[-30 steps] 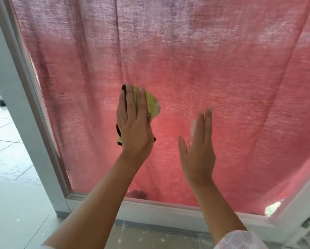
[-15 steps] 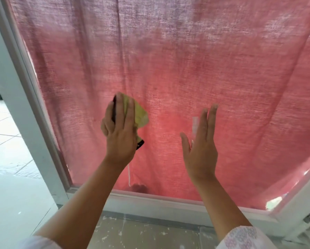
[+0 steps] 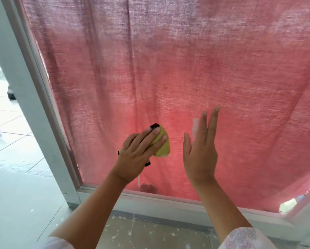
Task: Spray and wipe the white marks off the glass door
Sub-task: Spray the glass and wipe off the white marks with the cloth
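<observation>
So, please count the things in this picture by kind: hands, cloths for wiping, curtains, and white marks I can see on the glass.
Hands: 2, left hand and right hand
Wiping cloths: 1, yellow cloth
Curtains: 1, red curtain
White marks: 2, and
Total: 6

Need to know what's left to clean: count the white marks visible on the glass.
2. One white patch sits just left of the right hand's fingers; one thin white streak runs below the left hand. The hands and cloth may hide more.
</observation>
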A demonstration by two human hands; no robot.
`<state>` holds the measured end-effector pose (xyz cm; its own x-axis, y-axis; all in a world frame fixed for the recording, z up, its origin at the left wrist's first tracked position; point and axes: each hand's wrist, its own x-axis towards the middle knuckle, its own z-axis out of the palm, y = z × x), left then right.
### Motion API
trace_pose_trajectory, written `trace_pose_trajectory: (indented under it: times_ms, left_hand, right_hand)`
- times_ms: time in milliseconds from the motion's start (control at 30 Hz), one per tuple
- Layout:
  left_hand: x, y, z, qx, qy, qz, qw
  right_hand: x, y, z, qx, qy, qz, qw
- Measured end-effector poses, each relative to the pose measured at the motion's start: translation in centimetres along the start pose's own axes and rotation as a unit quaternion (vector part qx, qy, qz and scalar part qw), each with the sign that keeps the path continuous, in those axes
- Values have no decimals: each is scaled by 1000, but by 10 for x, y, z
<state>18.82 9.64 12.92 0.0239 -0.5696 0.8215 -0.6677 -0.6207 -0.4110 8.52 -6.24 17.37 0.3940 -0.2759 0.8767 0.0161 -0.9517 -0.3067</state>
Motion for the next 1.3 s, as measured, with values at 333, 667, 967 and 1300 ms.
trace_pose_trajectory:
  times_ms: [333, 667, 967, 1300]
  left_hand:
    - [0, -36, -5, -47, 63, -341, 937]
    - [-34, -48, -20, -22, -74, -185, 980]
    - [38, -82, -38, -111, 76, -381, 915]
    - [-37, -71, -21, -119, -3, -310, 943]
  right_hand:
    - [-5, -9, 4, -5, -9, -27, 1000]
    - [-12, -29, 12, 6, -70, -32, 997]
    - [-17, -32, 18, 5, -70, -24, 997]
    - [-18, -35, 22, -8, -64, -14, 998]
